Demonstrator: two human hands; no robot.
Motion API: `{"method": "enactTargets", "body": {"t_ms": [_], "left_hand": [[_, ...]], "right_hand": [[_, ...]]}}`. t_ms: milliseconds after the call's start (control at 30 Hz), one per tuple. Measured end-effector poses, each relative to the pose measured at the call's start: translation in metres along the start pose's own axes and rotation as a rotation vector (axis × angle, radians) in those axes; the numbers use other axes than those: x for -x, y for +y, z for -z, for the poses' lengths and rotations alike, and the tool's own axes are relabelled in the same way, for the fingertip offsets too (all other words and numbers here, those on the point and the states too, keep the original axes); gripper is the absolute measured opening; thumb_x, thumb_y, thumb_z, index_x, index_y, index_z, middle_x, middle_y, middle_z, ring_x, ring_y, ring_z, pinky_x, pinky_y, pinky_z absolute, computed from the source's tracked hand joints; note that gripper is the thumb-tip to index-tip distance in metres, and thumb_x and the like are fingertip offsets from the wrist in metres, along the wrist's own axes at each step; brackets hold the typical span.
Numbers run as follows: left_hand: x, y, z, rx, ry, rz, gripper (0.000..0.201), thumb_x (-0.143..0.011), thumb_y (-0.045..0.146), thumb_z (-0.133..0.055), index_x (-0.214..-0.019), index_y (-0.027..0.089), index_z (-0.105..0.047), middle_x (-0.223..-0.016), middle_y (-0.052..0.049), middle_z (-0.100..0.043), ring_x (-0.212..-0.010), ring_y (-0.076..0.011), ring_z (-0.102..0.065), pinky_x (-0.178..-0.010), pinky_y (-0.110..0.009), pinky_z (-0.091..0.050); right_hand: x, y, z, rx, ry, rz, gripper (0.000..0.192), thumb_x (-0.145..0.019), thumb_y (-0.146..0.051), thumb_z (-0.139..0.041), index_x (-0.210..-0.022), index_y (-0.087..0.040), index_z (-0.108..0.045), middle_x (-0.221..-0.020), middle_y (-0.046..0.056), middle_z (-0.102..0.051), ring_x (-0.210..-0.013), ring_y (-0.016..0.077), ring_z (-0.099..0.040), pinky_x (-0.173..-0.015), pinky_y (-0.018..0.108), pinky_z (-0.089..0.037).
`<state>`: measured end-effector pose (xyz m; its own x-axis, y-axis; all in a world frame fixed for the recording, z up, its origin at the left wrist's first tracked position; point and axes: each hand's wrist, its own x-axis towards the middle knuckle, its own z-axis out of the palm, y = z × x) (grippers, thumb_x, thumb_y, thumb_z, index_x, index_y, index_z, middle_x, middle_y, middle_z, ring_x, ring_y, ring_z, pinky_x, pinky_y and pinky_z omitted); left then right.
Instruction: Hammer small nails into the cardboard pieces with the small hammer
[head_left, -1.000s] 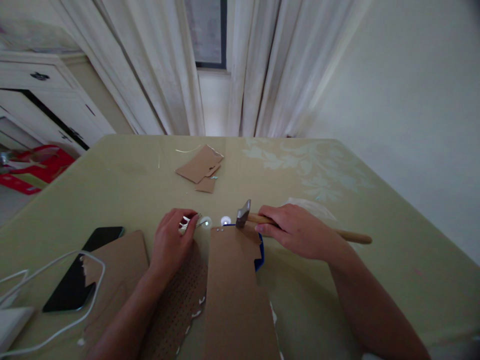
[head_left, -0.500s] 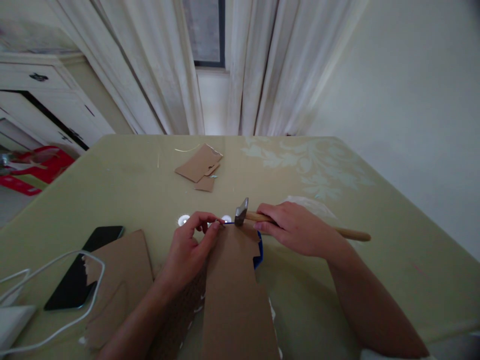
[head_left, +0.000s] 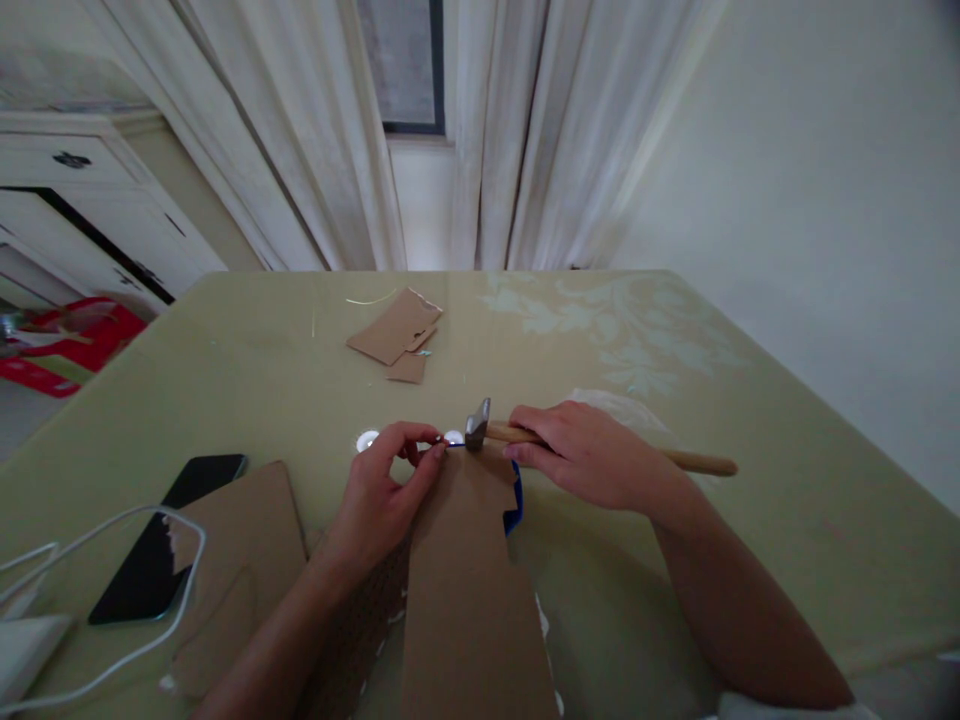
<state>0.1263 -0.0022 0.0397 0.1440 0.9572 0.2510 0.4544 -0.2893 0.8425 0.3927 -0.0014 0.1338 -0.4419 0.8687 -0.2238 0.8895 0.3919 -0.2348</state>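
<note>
- Pale green table (head_left: 675, 360) under white curtains (head_left: 300, 150) carries everything; places below are given from the long cardboard strip (head_left: 469, 600) that runs from the near edge toward the middle.
- At the strip's far end the left hand (head_left: 379, 495) pinches something small between thumb and fingertips; it is too small to name, perhaps a nail, held upright at the cardboard's edge so the hammer can meet it.
- Right hand (head_left: 592, 460) is wrapped around the wooden handle of the hammer (head_left: 477, 428), close to the head, which seems a grip for short, controlled taps; the metal head sits just beside the left fingertips, right of the strip's far end.
- A blue object (head_left: 513, 505) peeks out under the strip's right edge, likely backing it.
- Two small white discs (head_left: 367, 440) lie just beyond the strip's far end.
- Left of the strip lie more cardboard, a dark phone (head_left: 161, 545) and a white cable (head_left: 112, 660).
- Torn cardboard scraps (head_left: 394, 335) lie well beyond the strip's far end.
</note>
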Motion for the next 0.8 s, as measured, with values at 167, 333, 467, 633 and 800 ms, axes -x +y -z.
{"method": "enactTargets", "body": {"t_ms": [167,333,467,633,800], "left_hand": [[0.0003,-0.0006,-0.0026,-0.017,-0.021,-0.042,0.018,-0.102,0.038,-0.068,-0.107,0.023,-0.077,-0.089,-0.003,-0.075,-0.077,-0.0184,-0.066,-0.063,-0.027,-0.051],[-0.0002,-0.0005,-0.0041,-0.024,-0.007,-0.058,0.017,-0.102,0.038,-0.069,-0.105,0.023,-0.077,-0.089,-0.002,-0.078,-0.076,-0.0176,-0.07,-0.064,-0.026,-0.052],[0.0002,-0.0012,-0.004,-0.036,0.009,-0.093,0.015,-0.101,0.035,-0.071,-0.103,0.023,-0.077,-0.088,-0.001,-0.079,-0.078,-0.0176,-0.072,-0.073,-0.028,-0.056],[0.001,-0.0024,-0.0045,-0.081,0.017,-0.15,0.008,-0.1,0.03,-0.072,-0.103,0.024,-0.077,-0.088,0.0,-0.077,-0.078,-0.0165,-0.071,-0.075,-0.028,-0.054],[0.0005,-0.0013,-0.0049,-0.096,0.03,-0.166,0.006,-0.098,0.026,-0.073,-0.101,0.023,-0.078,-0.086,0.001,-0.077,-0.077,-0.0163,-0.07,-0.075,-0.028,-0.055]], "right_hand": [[0.0002,0.0007,-0.0014,-0.013,0.016,0.004,0.03,-0.117,-0.043,-0.055,-0.106,-0.019,-0.069,-0.092,0.007,-0.077,-0.085,0.0246,-0.07,-0.071,0.033,-0.029],[0.0023,0.0004,-0.0007,-0.019,0.02,0.011,0.029,-0.117,-0.043,-0.055,-0.106,-0.02,-0.069,-0.093,0.008,-0.077,-0.085,0.0247,-0.07,-0.071,0.034,-0.03],[0.002,-0.0008,-0.0001,-0.025,0.015,0.011,0.029,-0.117,-0.042,-0.054,-0.106,-0.019,-0.069,-0.094,0.008,-0.077,-0.086,0.0248,-0.07,-0.072,0.034,-0.03],[0.0001,-0.0004,0.0,-0.011,-0.001,0.009,0.03,-0.118,-0.043,-0.054,-0.108,-0.019,-0.069,-0.097,0.009,-0.078,-0.089,0.0253,-0.071,-0.073,0.033,-0.031],[-0.0001,-0.001,0.0017,-0.023,-0.005,0.011,0.029,-0.118,-0.04,-0.054,-0.107,-0.018,-0.069,-0.098,0.009,-0.078,-0.089,0.0247,-0.071,-0.074,0.033,-0.032]]}}
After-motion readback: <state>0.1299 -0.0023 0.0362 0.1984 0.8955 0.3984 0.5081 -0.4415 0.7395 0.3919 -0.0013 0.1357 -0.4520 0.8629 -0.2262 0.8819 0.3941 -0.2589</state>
